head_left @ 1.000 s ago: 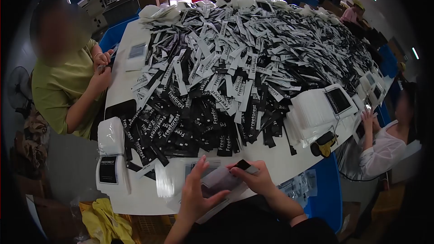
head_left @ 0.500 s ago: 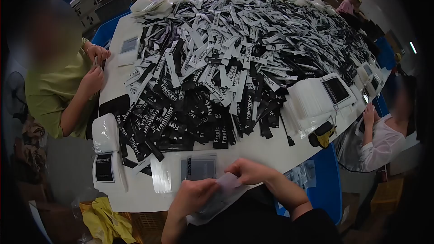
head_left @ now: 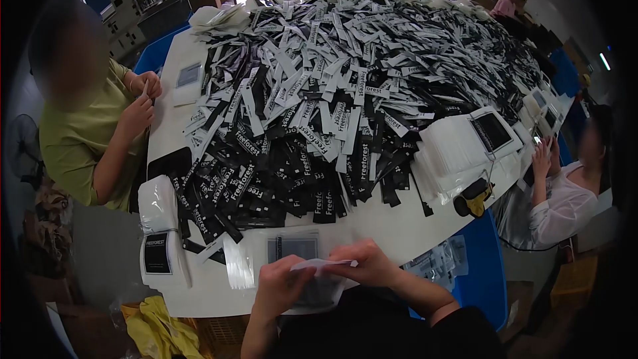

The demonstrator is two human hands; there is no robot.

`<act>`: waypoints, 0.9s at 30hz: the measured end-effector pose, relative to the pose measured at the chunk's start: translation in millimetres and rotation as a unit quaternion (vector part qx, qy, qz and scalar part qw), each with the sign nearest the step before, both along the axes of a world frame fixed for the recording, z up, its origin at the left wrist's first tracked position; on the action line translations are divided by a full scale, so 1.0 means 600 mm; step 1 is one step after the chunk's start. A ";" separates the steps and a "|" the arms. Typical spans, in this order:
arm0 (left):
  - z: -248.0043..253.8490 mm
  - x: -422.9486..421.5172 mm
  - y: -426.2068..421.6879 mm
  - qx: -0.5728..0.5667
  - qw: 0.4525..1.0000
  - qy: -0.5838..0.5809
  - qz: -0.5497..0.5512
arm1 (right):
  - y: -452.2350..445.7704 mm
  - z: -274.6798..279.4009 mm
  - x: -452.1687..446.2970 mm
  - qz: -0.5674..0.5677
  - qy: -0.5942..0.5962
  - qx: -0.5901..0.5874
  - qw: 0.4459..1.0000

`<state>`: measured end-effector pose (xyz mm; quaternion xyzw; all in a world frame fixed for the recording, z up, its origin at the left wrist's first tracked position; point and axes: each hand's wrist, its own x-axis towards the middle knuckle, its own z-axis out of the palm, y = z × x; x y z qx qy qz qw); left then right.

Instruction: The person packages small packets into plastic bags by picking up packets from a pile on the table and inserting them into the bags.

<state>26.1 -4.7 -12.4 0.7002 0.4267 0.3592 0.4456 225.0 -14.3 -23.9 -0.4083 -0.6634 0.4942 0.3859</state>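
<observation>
The left hand (head_left: 280,284) and the right hand (head_left: 371,260) each pinch one end of a bag (head_left: 323,264), held between them above the near edge of the bench (head_left: 389,242). The bag's edge shows as a narrow whitish strip with a faint lilac tint, slightly wavy. Clear, glossy film shows below it; whether all of that belongs to the same bag, I cannot tell. Just behind, a clear pouch (head_left: 292,246) with a grey panel lies flat. Beyond it are heaped black and white packets (head_left: 319,119), many lettered "Freeforest".
</observation>
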 end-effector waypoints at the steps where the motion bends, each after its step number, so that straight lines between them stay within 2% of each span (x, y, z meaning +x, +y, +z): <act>1: -0.001 0.005 0.000 0.001 1.000 -0.001 0.000 | -0.001 -0.003 0.001 0.000 -0.001 0.001 1.000; 3: -0.009 0.012 -0.003 0.033 0.999 0.028 0.027 | -0.004 -0.010 0.000 -0.038 -0.022 0.077 0.996; 4: -0.017 0.014 -0.002 0.035 0.999 0.028 0.028 | -0.004 -0.006 0.002 -0.038 -0.021 0.078 0.996; 6: -0.034 0.018 0.001 0.061 0.997 0.021 -0.032 | -0.006 0.015 0.019 -0.058 0.014 -0.007 0.998; 7: -0.032 0.019 0.000 0.062 0.997 0.021 -0.034 | -0.004 0.028 0.044 -0.053 -0.002 0.007 0.999; 8: -0.029 0.020 -0.001 0.016 0.999 -0.021 -0.035 | -0.002 0.045 0.080 -0.049 -0.018 0.022 0.998; 9: -0.028 0.021 -0.003 -0.032 0.997 -0.062 -0.036 | -0.004 0.064 0.127 -0.013 -0.108 0.011 0.994; 10: -0.034 0.022 -0.004 -0.033 0.997 -0.064 -0.038 | -0.004 0.079 0.159 0.024 -0.198 -0.001 0.980; 11: -0.043 0.024 -0.005 -0.006 1.000 0.007 -0.023 | -0.001 0.086 0.159 0.022 -0.200 -0.001 0.979; 12: -0.054 0.028 -0.005 0.021 0.997 0.077 -0.008 | 0.003 0.090 0.154 -0.003 -0.268 0.031 0.963; 13: -0.068 0.035 -0.008 0.021 0.997 0.075 -0.010 | 0.008 0.094 0.147 -0.028 -0.334 0.063 0.940; 14: -0.082 0.046 -0.012 0.050 0.992 0.117 -0.012 | 0.024 0.084 0.129 -0.108 -0.264 -0.018 0.958; 16: -0.096 0.066 -0.016 0.079 0.984 0.160 -0.014 | 0.078 0.037 0.113 -0.240 -0.181 -0.065 0.951; 18: -0.100 0.081 -0.019 0.150 0.959 0.240 0.020 | 0.149 -0.019 0.113 -0.333 -0.251 0.030 0.908; 20: -0.102 0.087 -0.023 0.147 0.951 0.270 0.032 | 0.200 -0.073 0.114 -0.387 -0.402 0.165 0.813; 22: -0.105 0.084 -0.020 0.143 0.942 0.299 0.043 | 0.214 -0.080 0.108 -0.392 -0.408 0.131 0.814; 24: -0.111 0.080 -0.015 0.137 0.929 0.339 0.061 | 0.218 -0.079 0.115 -0.411 -0.350 0.055 0.840; 27: -0.110 0.071 -0.008 0.140 0.934 0.323 0.064 | 0.221 -0.090 0.130 -0.419 -0.319 0.053 0.849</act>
